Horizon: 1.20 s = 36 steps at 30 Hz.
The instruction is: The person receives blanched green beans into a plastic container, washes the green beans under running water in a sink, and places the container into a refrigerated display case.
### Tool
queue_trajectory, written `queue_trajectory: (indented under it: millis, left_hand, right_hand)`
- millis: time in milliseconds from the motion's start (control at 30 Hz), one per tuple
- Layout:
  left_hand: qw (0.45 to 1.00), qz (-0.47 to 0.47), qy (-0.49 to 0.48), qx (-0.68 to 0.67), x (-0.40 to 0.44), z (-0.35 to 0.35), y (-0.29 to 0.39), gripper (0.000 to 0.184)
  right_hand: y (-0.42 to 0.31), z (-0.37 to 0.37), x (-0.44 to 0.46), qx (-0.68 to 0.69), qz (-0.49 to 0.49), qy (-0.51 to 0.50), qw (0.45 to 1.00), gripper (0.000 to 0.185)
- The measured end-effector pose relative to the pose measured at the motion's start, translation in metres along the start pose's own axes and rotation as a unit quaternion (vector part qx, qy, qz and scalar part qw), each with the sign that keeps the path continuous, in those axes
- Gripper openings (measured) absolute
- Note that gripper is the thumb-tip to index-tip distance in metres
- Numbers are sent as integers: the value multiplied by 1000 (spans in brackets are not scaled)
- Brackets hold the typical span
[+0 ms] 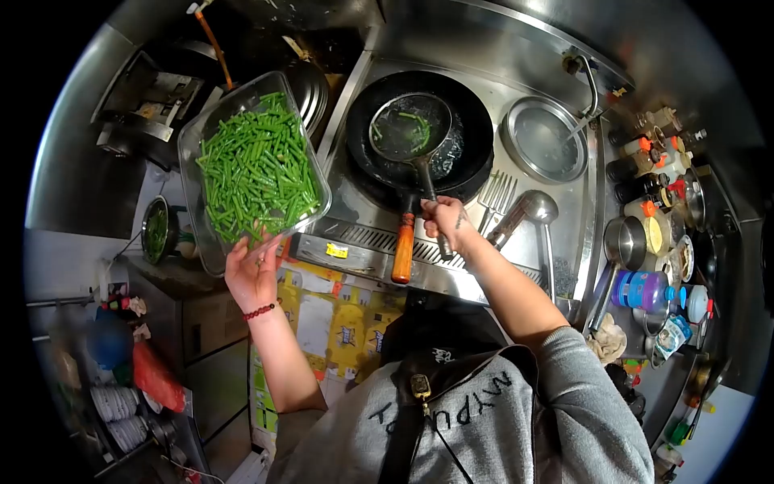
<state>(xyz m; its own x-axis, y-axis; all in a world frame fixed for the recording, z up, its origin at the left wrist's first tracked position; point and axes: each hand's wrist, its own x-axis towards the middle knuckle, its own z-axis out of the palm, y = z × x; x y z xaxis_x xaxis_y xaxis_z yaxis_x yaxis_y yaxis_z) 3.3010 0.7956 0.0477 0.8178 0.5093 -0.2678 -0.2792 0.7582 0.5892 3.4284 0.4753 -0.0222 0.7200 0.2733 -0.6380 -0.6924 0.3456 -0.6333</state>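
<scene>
My left hand [254, 274] is closed on the near edge of a clear plastic tub [324, 192], which is tilted and full of cut green beans [254, 165]. In my right hand [446, 223] is the dark handle of a round strainer [391, 149]. That strainer lies over a black wok [476, 133] on the steel stove, and a few green bean pieces show in it. The wok's wooden handle [404, 252] points toward me, just left of my right hand. Liquid glistens inside the wok.
Right of the wok stand a round metal pan [546, 139] under a tap [594, 89], a ladle [540, 207] and a slotted spatula [497, 194]. Bottles [641, 290] and seasoning containers line the far right. A bowl with greens [159, 230] sits at the left.
</scene>
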Motion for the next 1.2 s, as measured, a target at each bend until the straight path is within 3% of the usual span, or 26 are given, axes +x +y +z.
queue_trajectory:
  millis: [167, 267, 333, 400, 467, 600, 667, 767, 800, 833, 900, 933, 1000, 1133, 1200]
  left_hand:
    - [999, 2, 27, -37, -22, -5, 11, 29]
    - [999, 15, 19, -41, -26, -18, 12, 30]
    - [999, 22, 12, -46, -29, -21, 10, 31]
    - [998, 25, 14, -52, -30, -21, 9, 32]
    - [998, 28, 19, -56, -31, -20, 9, 32]
    - [998, 31, 35, -36, -36, -21, 13, 31]
    - [998, 35, 40, -37, -44, -23, 19, 30]
    - [997, 36, 46, -45, -46, -24, 20, 27]
    - [997, 42, 51, -38, -48, -25, 20, 27]
    - [997, 49, 56, -32, -49, -26, 20, 26]
    - [997, 45, 56, -32, -48, -30, 21, 26]
    - [997, 44, 56, -30, -48, -32, 21, 25]
    - [997, 44, 57, -28, -49, -32, 20, 24]
    - [998, 44, 43, -22, -47, -30, 14, 23]
    - [998, 41, 42, -21, -46, -29, 14, 23]
  right_hand:
    - [-39, -38, -24, 30, 18, -74, 997, 12]
    - [-73, -58, -45, -134, -93, -1, 987, 16]
    - [-97, -66, -54, -314, -165, 88, 931, 14]
    - [-116, -73, -56, -469, -234, 143, 840, 20]
    - [-129, -89, -43, -601, -313, 184, 712, 29]
    - [-140, -115, -15, -654, -307, 185, 667, 27]
    - [-131, -125, 2, -687, -328, 192, 619, 26]
    - [-117, -126, 7, -701, -311, 164, 621, 26]
    - [-113, -127, 4, -689, -288, 125, 653, 25]
    - [-100, -141, 16, -685, -310, 101, 652, 23]
    - [-105, -99, -23, -562, -64, 73, 821, 22]
    - [-93, -103, -23, -470, -53, 53, 879, 21]
    - [-75, -107, -25, -334, 23, -5, 942, 16]
    - [-62, -82, -35, -141, 108, -111, 978, 11]
    - [-69, -81, -40, -135, 94, -102, 981, 11]
